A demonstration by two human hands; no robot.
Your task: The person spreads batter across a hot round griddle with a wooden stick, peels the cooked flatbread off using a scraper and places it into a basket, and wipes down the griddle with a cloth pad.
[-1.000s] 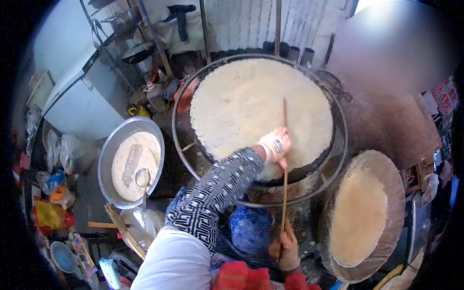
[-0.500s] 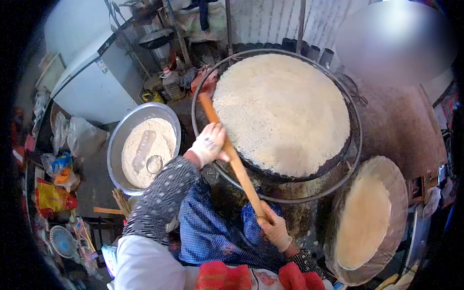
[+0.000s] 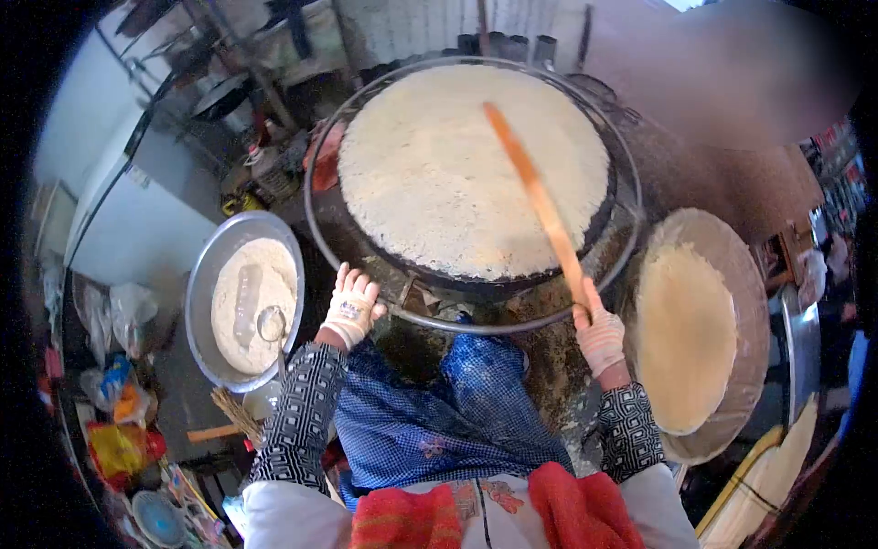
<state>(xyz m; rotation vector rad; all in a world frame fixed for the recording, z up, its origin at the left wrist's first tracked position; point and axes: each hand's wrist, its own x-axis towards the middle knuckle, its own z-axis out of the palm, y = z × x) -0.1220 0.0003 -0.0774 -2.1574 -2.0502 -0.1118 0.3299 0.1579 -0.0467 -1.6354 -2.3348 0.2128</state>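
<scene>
A large round flatbread point(image 3: 448, 174), pale and rough on top, covers the dark griddle in front of me. A metal ring point(image 3: 315, 220) runs around the griddle. Gloved, my right hand point(image 3: 600, 337) is closed around the near end of a long flat wooden spatula point(image 3: 540, 197). Its blade slants over the right half of the flatbread, blurred by motion. My left hand point(image 3: 353, 306), also gloved, has its fingers spread at the near left of the ring and holds nothing. Whether its fingertips touch the ring I cannot tell.
On the left stands a metal basin point(image 3: 195, 320) of flour, with a clear bottle point(image 3: 247, 302) and a round ladle point(image 3: 272, 323) in it. A wide plastic-lined basket point(image 3: 752, 352) at the right holds a tan sheet. A blurred area hides the upper right.
My left hand has let go of the wooden spatula and moved left. With my right hand, the spatula has swung rightward over the flatbread. The whole view has shifted.
</scene>
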